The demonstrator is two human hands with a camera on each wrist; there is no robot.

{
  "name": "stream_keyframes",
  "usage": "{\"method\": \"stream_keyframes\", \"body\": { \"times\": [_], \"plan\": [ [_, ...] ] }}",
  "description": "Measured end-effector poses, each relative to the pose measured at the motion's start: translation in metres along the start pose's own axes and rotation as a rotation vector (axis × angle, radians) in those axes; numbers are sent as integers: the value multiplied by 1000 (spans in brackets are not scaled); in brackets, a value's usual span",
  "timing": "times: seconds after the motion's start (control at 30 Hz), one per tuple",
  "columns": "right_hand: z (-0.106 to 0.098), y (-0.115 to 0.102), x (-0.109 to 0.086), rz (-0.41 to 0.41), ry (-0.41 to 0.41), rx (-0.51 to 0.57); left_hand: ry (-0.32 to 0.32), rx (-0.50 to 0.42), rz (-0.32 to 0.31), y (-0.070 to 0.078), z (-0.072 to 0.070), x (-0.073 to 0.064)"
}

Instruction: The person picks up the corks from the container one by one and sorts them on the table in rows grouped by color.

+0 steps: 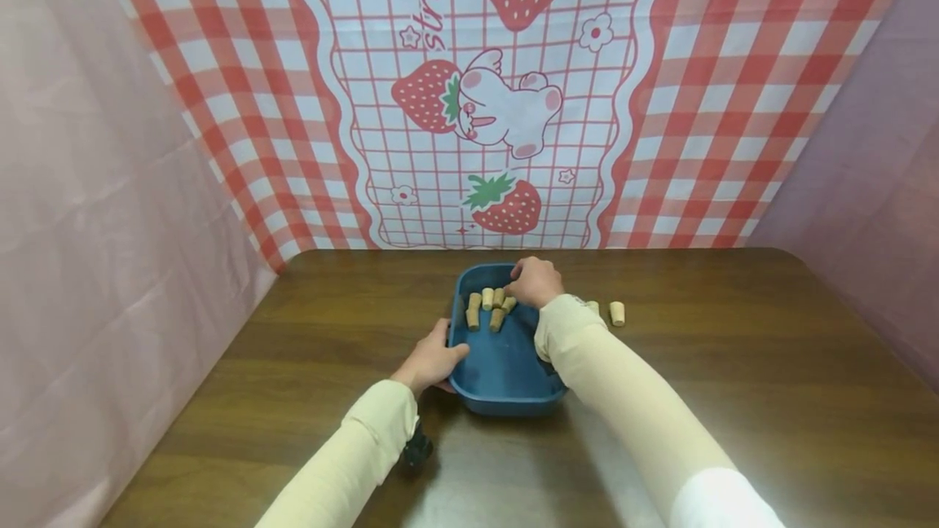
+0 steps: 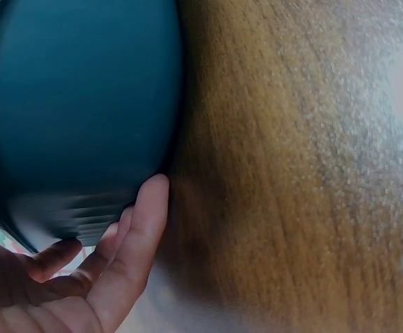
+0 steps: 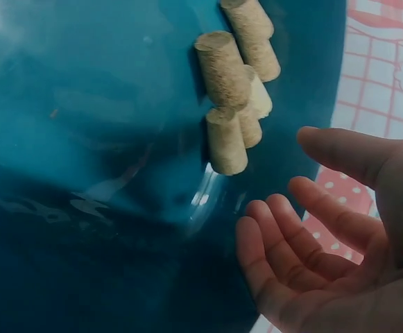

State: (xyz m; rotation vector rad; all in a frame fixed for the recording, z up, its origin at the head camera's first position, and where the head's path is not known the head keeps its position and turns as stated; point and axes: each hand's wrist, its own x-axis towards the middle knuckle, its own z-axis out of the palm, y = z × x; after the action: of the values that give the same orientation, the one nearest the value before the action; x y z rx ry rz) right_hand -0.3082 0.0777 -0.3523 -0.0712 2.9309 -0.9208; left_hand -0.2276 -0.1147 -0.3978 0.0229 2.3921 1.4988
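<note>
A deep blue rectangular plastic tub stands on the table with several tan corks gathered toward its far left end. My left hand grips the tub's left side, thumb over the rim and fingers against the outer wall. In the left wrist view those fingers lie along the ridged lower side of the tub. Over the far right part of the tub is my right hand, close to the corks. The right wrist view shows its thumb and fingers apart, with nothing between them, beside the corks.
Outside the tub, to its right, a pale cork stands on the brown wooden table, with another partly hidden behind the right sleeve. A red-and-white strawberry cloth hangs behind the table. Pinkish curtains flank both sides.
</note>
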Motion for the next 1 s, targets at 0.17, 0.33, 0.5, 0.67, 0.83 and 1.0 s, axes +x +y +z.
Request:
{"method": "stream_keyframes", "body": {
  "times": [0.17,0.33,0.5,0.67,0.83,1.0],
  "plan": [
    [8,2,3,-27,-18,-120,0,-4,11,1,1,-2],
    [10,1,-2,-16,-25,-143,8,-14,20,0,2,-2],
    [15,4,1,7,-39,-119,4,-12,18,0,1,-3],
    [18,5,2,16,-53,-116,5,-12,22,0,0,-3],
    [18,5,2,16,-60,-122,4,-15,20,0,0,-3],
    [22,6,4,26,-53,-125,1,-20,27,-1,1,-2]
  ]
}}
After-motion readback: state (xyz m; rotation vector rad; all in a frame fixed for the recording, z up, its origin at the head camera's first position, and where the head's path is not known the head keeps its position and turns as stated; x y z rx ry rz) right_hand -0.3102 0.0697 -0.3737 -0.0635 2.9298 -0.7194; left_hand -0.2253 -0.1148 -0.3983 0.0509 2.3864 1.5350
